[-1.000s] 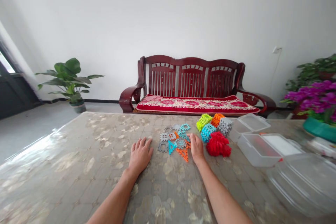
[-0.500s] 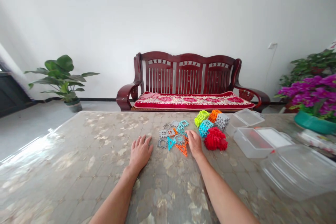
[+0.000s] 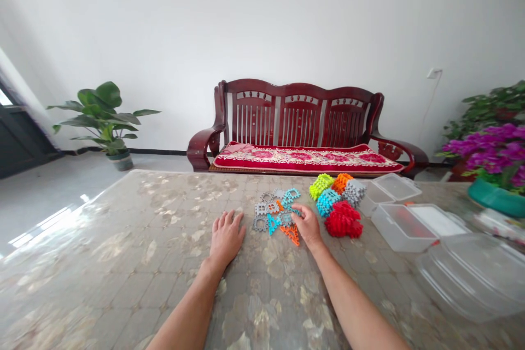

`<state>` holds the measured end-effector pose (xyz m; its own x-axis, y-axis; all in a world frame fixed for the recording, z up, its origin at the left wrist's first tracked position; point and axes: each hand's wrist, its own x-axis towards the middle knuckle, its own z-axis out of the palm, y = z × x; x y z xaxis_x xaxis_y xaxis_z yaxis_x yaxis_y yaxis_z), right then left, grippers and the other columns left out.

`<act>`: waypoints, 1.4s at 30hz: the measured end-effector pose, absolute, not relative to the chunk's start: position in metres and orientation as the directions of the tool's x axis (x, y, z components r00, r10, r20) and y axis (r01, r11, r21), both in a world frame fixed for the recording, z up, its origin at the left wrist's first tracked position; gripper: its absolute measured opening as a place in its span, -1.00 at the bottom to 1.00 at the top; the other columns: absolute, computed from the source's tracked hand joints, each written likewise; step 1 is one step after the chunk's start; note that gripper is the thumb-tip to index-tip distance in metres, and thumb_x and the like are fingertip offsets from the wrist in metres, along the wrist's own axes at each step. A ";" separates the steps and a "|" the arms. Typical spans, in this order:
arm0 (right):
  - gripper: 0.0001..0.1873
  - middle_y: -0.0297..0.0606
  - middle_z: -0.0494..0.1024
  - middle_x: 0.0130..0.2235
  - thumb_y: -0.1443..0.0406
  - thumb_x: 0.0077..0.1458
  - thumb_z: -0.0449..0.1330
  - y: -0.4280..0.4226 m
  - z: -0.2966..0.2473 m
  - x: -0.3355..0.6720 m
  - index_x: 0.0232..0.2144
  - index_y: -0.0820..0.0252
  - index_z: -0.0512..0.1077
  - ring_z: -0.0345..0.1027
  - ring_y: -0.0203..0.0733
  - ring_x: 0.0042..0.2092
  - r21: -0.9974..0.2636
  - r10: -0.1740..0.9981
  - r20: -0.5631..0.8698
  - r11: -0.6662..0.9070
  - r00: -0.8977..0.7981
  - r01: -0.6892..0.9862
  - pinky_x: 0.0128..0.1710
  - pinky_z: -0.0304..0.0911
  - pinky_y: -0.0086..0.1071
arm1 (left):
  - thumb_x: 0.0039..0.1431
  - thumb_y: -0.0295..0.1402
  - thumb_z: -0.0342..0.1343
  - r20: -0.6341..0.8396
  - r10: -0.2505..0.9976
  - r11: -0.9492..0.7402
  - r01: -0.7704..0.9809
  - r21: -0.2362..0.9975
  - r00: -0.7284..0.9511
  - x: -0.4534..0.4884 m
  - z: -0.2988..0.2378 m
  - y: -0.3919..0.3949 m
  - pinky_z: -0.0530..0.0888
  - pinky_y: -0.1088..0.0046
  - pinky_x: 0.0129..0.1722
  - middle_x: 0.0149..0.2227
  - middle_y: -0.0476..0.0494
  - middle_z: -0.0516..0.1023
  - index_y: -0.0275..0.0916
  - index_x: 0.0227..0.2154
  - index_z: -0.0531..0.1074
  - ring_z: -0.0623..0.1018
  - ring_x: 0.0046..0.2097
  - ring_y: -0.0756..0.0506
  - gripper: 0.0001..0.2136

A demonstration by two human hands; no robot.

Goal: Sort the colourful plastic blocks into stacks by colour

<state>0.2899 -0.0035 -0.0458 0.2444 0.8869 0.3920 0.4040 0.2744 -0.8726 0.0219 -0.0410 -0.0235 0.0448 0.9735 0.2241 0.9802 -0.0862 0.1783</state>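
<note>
My left hand (image 3: pixel 228 235) lies palm down on the tabletop, fingers spread, holding nothing. It is left of a flat group of interlocking plastic building pieces. Among these are a grey piece with a round hole (image 3: pixel 260 223), a grey window-like piece (image 3: pixel 261 209), a blue triangle piece (image 3: pixel 273 223) and an orange triangle piece (image 3: pixel 291 234). At the group's right side is my right hand (image 3: pixel 307 226), its thumb and index finger bent and apart over a grey-blue square piece (image 3: pixel 286 218). Whether the fingertips touch a piece is not clear.
Right of my right hand stand stacks of pieces: red (image 3: pixel 343 220), blue (image 3: pixel 328 202), grey (image 3: pixel 354 192), green (image 3: pixel 321 186) and orange (image 3: pixel 342 182). Clear plastic boxes (image 3: pixel 404 228) and a large clear lid (image 3: pixel 476 270) lie farther right. Purple flowers stand in a teal pot (image 3: pixel 494 197).
The view has turned slightly left, so everything appears shifted right. My right hand has moved a little left over the pieces, its thumb now farther over them. My left hand stays on the table.
</note>
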 end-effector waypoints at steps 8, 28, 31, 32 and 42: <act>-0.55 -0.17 0.57 0.03 0.27 -0.12 0.28 -0.015 -0.037 0.283 -0.08 0.11 0.55 0.38 0.01 0.07 -0.652 0.882 0.471 0.358 -0.013 0.669 0.17 0.18 -0.09 | 0.30 -0.28 -0.07 0.214 0.976 -0.085 0.983 0.163 0.049 0.023 -0.021 -0.042 0.15 0.08 0.29 0.26 -0.24 0.35 -0.14 0.19 0.37 0.25 0.31 -0.29 -0.58; -0.40 -0.06 0.61 -0.07 -0.01 0.11 0.01 -0.004 -0.055 0.295 0.03 0.25 0.45 0.49 0.00 -0.08 -0.894 0.882 0.302 0.130 0.362 0.429 -0.06 0.34 -0.22 | 0.29 -0.30 -0.01 0.273 0.960 -0.108 0.981 0.164 0.060 0.023 -0.027 -0.039 0.19 0.07 0.28 0.24 -0.24 0.38 -0.13 0.16 0.40 0.29 0.29 -0.28 -0.60; -0.37 -0.05 0.62 -0.11 0.01 0.09 0.00 -0.003 -0.055 0.297 0.06 0.30 0.43 0.49 0.00 -0.12 -0.900 0.892 0.277 0.111 0.358 0.421 -0.07 0.36 -0.19 | 0.29 -0.30 -0.02 0.262 0.963 -0.106 0.981 0.164 0.061 0.023 -0.026 -0.039 0.19 0.05 0.28 0.25 -0.25 0.37 -0.14 0.16 0.39 0.28 0.30 -0.29 -0.60; -0.37 -0.04 0.62 -0.10 0.03 0.07 0.01 -0.003 -0.055 0.298 0.05 0.31 0.45 0.49 0.00 -0.11 -0.897 0.890 0.281 0.111 0.359 0.427 -0.06 0.35 -0.18 | 0.29 -0.30 -0.02 0.259 0.964 -0.106 0.981 0.165 0.061 0.023 -0.026 -0.039 0.19 0.04 0.28 0.25 -0.25 0.37 -0.14 0.16 0.39 0.28 0.30 -0.30 -0.60; -0.44 -0.01 0.57 -0.05 0.08 -0.04 0.15 -0.004 -0.056 0.295 -0.04 0.28 0.50 0.45 0.01 -0.06 -0.832 0.868 0.356 0.126 0.345 0.541 -0.10 0.39 -0.21 | 0.29 -0.30 -0.01 0.265 0.962 -0.109 0.980 0.167 0.062 0.024 -0.026 -0.038 0.19 0.03 0.27 0.24 -0.25 0.38 -0.13 0.16 0.40 0.30 0.29 -0.29 -0.61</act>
<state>0.2951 -0.0036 -0.0558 0.3453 0.8685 0.3556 0.5406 0.1256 -0.8318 0.0240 -0.0379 -0.0256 0.0620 0.9622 0.2650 0.9799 -0.1091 0.1670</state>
